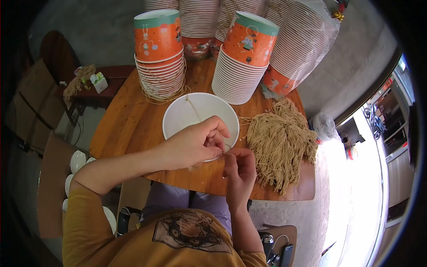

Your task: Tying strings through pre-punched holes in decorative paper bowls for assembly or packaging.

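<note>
A white paper bucket (175, 116) stands on the wooden table before me, its mouth facing up. From its far inner wall a beige cord (192, 107) runs down inside and passes behind my left hand (191, 142). That hand reaches across the near part of the bucket, thumb and fingers pinched at the near right rim. My right hand (240, 171) meets it there, also pinching. Between the two sets of fingertips a short bit of the cord shows, mostly hidden by the fingers. A thick bundle of beige cords (280, 142) lies just right of my right hand.
Two stacks of nested paper buckets, a left stack (159, 49) with cords hanging round it and a right stack (244, 58), stand behind. A plastic-wrapped stack (302, 40) leans at the back right. White buckets (78, 161) sit low at left; a bench (118, 75) holds more cord.
</note>
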A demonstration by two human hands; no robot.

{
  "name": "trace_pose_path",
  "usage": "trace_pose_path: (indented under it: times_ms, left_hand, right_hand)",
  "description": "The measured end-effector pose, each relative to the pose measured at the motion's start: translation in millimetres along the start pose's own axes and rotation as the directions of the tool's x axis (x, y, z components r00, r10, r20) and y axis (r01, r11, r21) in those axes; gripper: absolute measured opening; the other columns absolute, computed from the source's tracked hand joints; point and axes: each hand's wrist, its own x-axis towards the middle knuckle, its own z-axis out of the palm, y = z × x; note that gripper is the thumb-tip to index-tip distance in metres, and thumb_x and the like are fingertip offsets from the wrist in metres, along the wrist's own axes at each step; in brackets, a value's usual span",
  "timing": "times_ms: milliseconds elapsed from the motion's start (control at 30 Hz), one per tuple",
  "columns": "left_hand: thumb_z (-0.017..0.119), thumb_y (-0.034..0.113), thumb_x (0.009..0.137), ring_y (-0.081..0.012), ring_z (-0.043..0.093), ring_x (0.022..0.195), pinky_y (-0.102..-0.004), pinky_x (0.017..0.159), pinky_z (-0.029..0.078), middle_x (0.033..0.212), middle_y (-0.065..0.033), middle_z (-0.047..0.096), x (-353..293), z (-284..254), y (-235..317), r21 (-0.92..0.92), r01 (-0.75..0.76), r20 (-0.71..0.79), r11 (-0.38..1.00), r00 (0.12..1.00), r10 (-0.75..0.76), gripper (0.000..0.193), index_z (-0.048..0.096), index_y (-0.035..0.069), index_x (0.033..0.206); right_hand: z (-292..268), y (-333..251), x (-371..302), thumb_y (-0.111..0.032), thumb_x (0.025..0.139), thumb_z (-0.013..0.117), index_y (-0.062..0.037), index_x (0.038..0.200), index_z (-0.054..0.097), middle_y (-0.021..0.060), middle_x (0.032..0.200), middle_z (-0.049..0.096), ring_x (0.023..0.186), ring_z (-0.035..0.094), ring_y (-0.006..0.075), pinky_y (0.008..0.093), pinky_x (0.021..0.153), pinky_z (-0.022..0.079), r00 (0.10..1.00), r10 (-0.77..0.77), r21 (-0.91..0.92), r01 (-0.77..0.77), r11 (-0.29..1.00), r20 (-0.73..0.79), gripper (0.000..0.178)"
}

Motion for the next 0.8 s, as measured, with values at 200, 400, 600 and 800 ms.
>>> trace_pose_path:
  times_ms: [200, 400, 600, 800]
  left_hand:
    - [0.061, 0.003, 0.087, -0.0070, 0.052, 0.072, -0.0235, 0.046, 0.045, 0.089, -0.0034, 0.059, -0.1, 1.5, 0.5, 0.011, 0.013, -0.013, 1.000, 1.000, -0.013, 0.030, 0.045, 0.005, 0.112]
    - [0.061, 0.004, 0.087, -0.0083, 0.054, 0.072, -0.0252, 0.054, 0.046, 0.088, -0.0040, 0.060, -0.1, 3.0, 3.4, 0.042, 0.020, -0.017, 0.999, 1.000, -0.019, 0.029, 0.046, 0.005, 0.112]
    - [0.062, 0.004, 0.087, -0.0138, 0.059, 0.076, -0.0303, 0.067, 0.048, 0.085, -0.0069, 0.063, -1.8, 3.9, 1.8, 0.184, -0.097, -0.037, 0.978, 0.994, 0.105, 0.029, 0.046, 0.005, 0.111]
    - [0.061, 0.004, 0.087, -0.0211, 0.064, 0.081, -0.0335, 0.070, 0.050, 0.086, -0.0099, 0.063, -3.9, 6.7, 11.9, 0.277, -0.092, -0.043, 0.956, 0.993, 0.108, 0.029, 0.045, 0.005, 0.111]
  right_hand:
    - [-10.6, 7.7, -3.3, 0.002, 0.083, 0.063, -0.0031, 0.090, 0.057, 0.0043, 0.075, 0.054, 0.058, 0.049, 0.0108, 0.0237, 0.053, 0.041, 0.814, -0.565, -0.340, 0.574, 0.745, 0.137, 0.011]
    - [-9.1, 8.0, -2.5, 0.002, 0.083, 0.063, -0.0033, 0.095, 0.060, 0.0043, 0.074, 0.055, 0.055, 0.050, 0.0121, 0.0252, 0.053, 0.043, 0.875, -0.469, -0.472, 0.466, 0.748, 0.121, 0.014]
    - [-8.8, 3.0, -0.1, -0.002, 0.085, 0.065, -0.0041, 0.096, 0.061, 0.0042, 0.076, 0.058, 0.059, 0.054, 0.0111, 0.0242, 0.055, 0.045, 0.915, -0.390, -0.468, 0.390, 0.793, 0.101, 0.012]
    - [-11.8, -1.5, 4.2, -0.004, 0.084, 0.067, -0.0042, 0.095, 0.061, 0.0032, 0.076, 0.059, 0.059, 0.055, 0.0106, 0.0242, 0.056, 0.046, 0.950, -0.286, -0.415, 0.311, 0.855, 0.122, 0.013]
